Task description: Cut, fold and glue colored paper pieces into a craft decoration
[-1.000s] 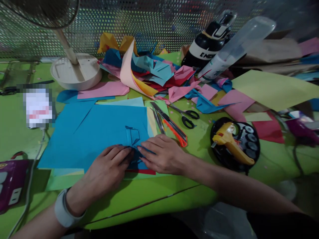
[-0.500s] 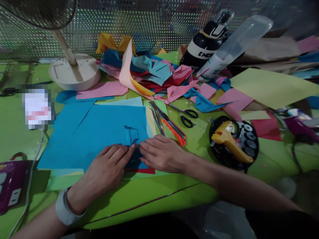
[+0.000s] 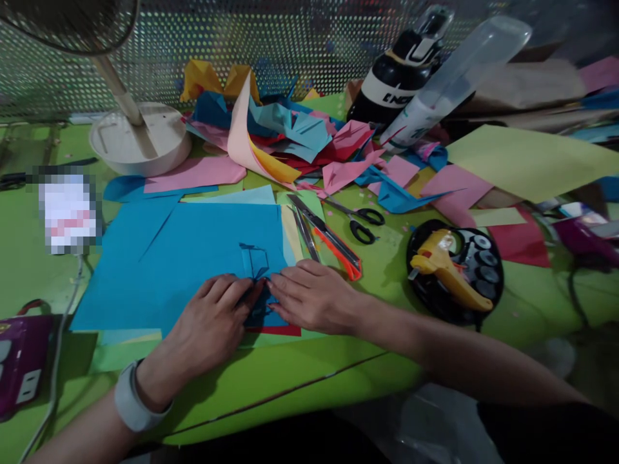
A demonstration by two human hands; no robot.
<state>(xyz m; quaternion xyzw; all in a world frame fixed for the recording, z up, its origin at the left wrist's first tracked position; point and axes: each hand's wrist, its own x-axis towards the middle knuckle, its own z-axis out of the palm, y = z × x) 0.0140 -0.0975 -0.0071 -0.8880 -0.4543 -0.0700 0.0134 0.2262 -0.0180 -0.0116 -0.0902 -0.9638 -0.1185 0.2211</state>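
A small folded piece of blue paper with dark creased edges lies on a larger blue sheet. My left hand, a pale band at its wrist, has its fingers curled and closed on the piece's near side. From the right, my right hand meets it, fingers together and tips pressed on the same piece. Part of the fold is hidden beneath both hands. Just beyond my right hand rest an orange utility knife, a slim metal tool and black-handled scissors.
A yellow glue gun lies in a round black tray on the right. Coloured paper scraps, a black bottle and a fan base stand behind. At left are a phone and a purple power strip.
My left fingers have curled in more, the index finger drawing back beside the fold. My right hand stays nearly still. The view has shifted slightly.
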